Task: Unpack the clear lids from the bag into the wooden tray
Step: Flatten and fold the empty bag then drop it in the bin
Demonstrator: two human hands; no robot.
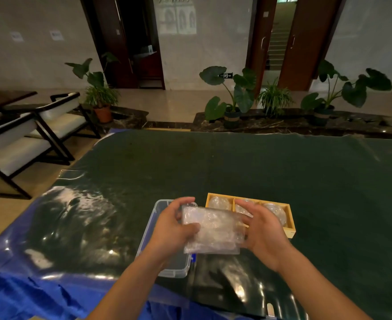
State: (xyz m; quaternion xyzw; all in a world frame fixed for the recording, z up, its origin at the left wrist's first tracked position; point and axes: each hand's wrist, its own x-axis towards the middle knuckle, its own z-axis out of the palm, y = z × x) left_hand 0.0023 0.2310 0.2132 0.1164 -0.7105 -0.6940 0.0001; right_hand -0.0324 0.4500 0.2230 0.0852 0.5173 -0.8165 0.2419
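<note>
A crinkled clear plastic bag point(212, 232) with clear lids inside is held above the table between both hands. My left hand point(173, 225) grips its left edge, thumb on top. My right hand point(263, 229) holds its right edge. Just behind the bag lies the wooden tray point(290, 221), with three compartments. A clear domed lid point(219, 202) sits in the left compartment and another point(276, 211) in the right one. My right hand partly hides the middle compartment.
A clear plastic box point(153, 229) lies on the table under my left hand. The table has a dark green cover point(236, 165) over blue plastic sheeting point(28, 289). Chairs point(28, 135) stand at the left, potted plants point(234, 98) beyond the far edge.
</note>
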